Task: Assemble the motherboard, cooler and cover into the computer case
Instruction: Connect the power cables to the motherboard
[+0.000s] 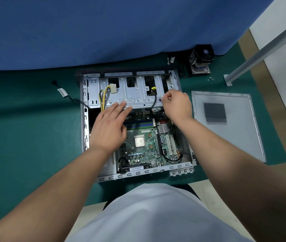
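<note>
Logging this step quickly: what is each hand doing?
Left hand: open, fingers flat on the drive cage.
Right hand: fingers curled, pinching something too small to identify.

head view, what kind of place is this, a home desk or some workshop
Most likely a workshop or assembly bench, not a home desk. A green mat covers the table, an open computer case lies flat with its motherboard in, and the cover and cooler wait beside it.

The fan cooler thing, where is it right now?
In the head view the cooler stands on the green mat at the upper right, outside the computer case, beyond its far right corner and against the blue cloth.
</note>
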Demonstrator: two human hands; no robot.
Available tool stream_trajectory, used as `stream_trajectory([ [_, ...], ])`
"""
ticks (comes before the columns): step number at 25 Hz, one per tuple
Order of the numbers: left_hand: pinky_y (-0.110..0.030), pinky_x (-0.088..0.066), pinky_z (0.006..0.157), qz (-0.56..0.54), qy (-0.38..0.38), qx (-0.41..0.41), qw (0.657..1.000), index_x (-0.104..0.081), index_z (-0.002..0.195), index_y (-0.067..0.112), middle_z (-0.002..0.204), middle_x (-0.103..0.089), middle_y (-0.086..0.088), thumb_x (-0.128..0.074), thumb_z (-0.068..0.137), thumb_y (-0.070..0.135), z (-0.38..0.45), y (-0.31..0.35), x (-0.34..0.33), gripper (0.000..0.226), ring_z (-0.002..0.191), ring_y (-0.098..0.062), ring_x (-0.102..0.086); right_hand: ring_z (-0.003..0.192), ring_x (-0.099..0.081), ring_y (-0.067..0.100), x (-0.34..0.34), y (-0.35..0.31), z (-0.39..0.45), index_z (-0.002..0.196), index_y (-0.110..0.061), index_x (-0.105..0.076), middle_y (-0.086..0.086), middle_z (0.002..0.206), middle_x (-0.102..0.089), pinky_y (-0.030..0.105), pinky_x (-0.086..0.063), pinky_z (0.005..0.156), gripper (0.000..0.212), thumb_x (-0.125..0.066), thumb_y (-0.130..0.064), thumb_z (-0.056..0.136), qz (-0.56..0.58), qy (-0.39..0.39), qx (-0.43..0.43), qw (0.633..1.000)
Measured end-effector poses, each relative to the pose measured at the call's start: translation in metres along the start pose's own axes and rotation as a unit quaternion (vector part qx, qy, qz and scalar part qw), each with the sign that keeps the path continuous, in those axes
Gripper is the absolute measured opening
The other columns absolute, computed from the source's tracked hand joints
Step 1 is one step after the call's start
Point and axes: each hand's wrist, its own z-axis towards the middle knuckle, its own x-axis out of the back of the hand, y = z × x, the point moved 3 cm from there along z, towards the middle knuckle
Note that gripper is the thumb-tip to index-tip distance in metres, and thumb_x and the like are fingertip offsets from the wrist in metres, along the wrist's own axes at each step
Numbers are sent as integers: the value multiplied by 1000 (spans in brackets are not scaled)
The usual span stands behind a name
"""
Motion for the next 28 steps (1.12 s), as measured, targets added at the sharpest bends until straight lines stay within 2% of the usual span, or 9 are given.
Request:
stream_trajectory([
  [2,-43,-26,123,0,-2,0,1000,-40,155,29,162,-39,3,-59,90,23,0,0,0,68,150,-19,-33,101,-61,29,-2,0,-3,90,-17,-69,-2,96,-72,42,-51,88,17,-54,-21,98,26,23,-9,999],
  [5,-42,-25,124,-1,-3,1,1000,-40,155,30,163,-38,4,-58,90,23,0,0,1,67,151,-18,-32,105,-55,27,-5,4,-10,97,-15,-65,1,103,-68,42,-45,91,16,-52,-22,101,23,47,21,998],
  [11,-42,-23,124,-2,-5,4,1000,-39,155,30,163,-38,4,-58,91,24,0,0,2,67,151,-18,-32,102,-52,22,-6,15,-14,98,-12,-59,0,101,-59,40,-47,93,14,-45,-15,102,84,66,37,994],
  [19,-43,-25,124,-11,0,0,1000,-40,155,29,162,-39,3,-55,90,24,0,-1,1,66,151,-18,-32,104,-52,20,-7,18,-17,102,-16,-53,-1,105,-57,44,-45,99,11,-43,-11,103,82,37,67,994],
  [23,-43,-26,124,-15,-1,2,1000,-40,154,29,162,-39,3,-53,91,25,0,-1,1,65,151,-18,-32,102,-59,23,-6,20,-15,109,-12,-56,2,106,-62,45,-50,92,12,-45,-10,104,153,52,22,987],
  [28,-42,-25,124,-23,-10,2,1000,-39,154,31,162,-39,4,-53,91,28,0,0,2,65,150,-17,-32,99,-68,13,-1,17,-15,118,-20,-61,-5,98,-65,28,-57,81,19,-51,-11,104,265,41,-26,963],
])
